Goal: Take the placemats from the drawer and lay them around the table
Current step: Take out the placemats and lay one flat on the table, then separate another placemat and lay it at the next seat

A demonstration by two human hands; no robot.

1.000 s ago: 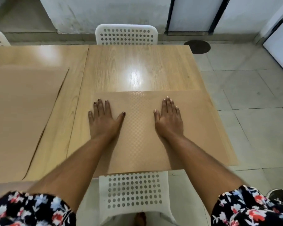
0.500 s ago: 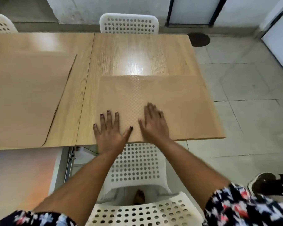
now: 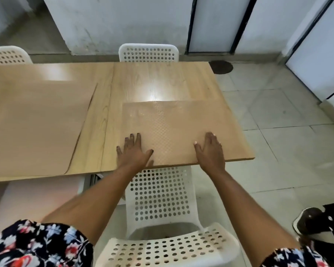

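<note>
Left hand (image 3: 133,151) and right hand (image 3: 210,151) lie flat, fingers spread and grasping nothing, on the near edge of a tan placemat (image 3: 177,128) at frame centre on the wooden table (image 3: 162,79), another placemat (image 3: 37,124) at left.

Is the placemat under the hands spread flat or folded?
Spread flat: the placemat lies in one layer on the table, both hands pressing its near edge.

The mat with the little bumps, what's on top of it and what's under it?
Both hands lie flat on the bumpy mat: left hand, right hand. Under it is the wooden table. The tabletop directly beneath the mat is covered and can't be seen.
</note>
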